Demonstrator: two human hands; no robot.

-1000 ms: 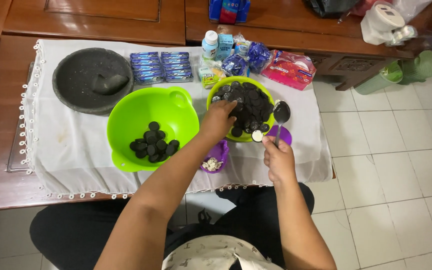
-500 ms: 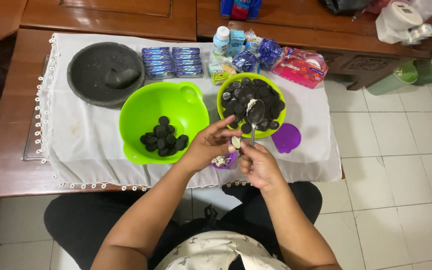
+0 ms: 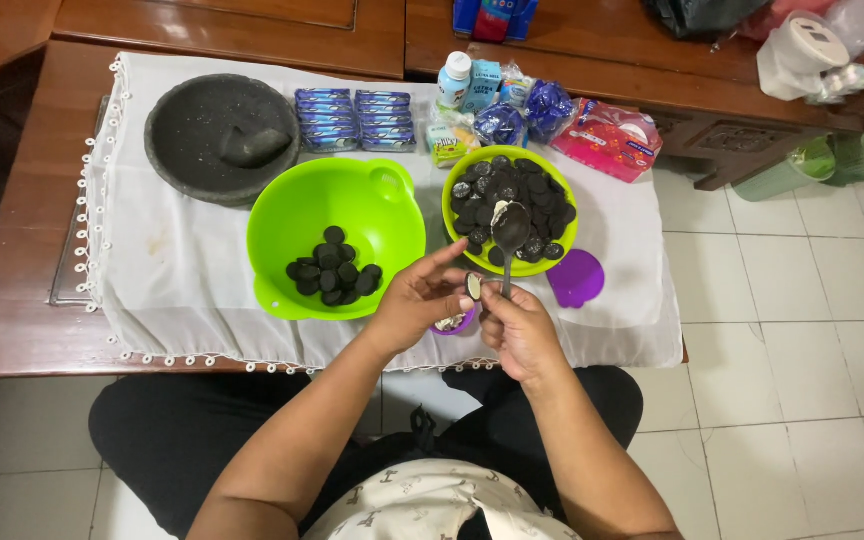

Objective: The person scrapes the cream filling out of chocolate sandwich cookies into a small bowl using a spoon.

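I see the left hand (image 3: 417,300) pinching a dark cookie half (image 3: 473,286) between thumb and fingertips, held on edge with its white cream face turned toward the right hand (image 3: 520,328). That hand is closed around the handle of a metal spoon (image 3: 508,240). The spoon's long axis runs away from the body, toward the far edge of the surface (image 3: 12,290); its bowl carries a dab of cream and hangs over the near rim of the small green bowl (image 3: 457,175) of whole cookies.

Key relation: the cookie half sits just left of the spoon's handle, nearly touching it, below the spoon's bowl. Both hands meet over the near edge of the surface, above a small purple cup (image 3: 455,324) of cream scrapings. The large green bowl (image 3: 292,215) with scraped halves lies nearer the left hand. A purple lid (image 3: 576,278) lies right of the spoon.
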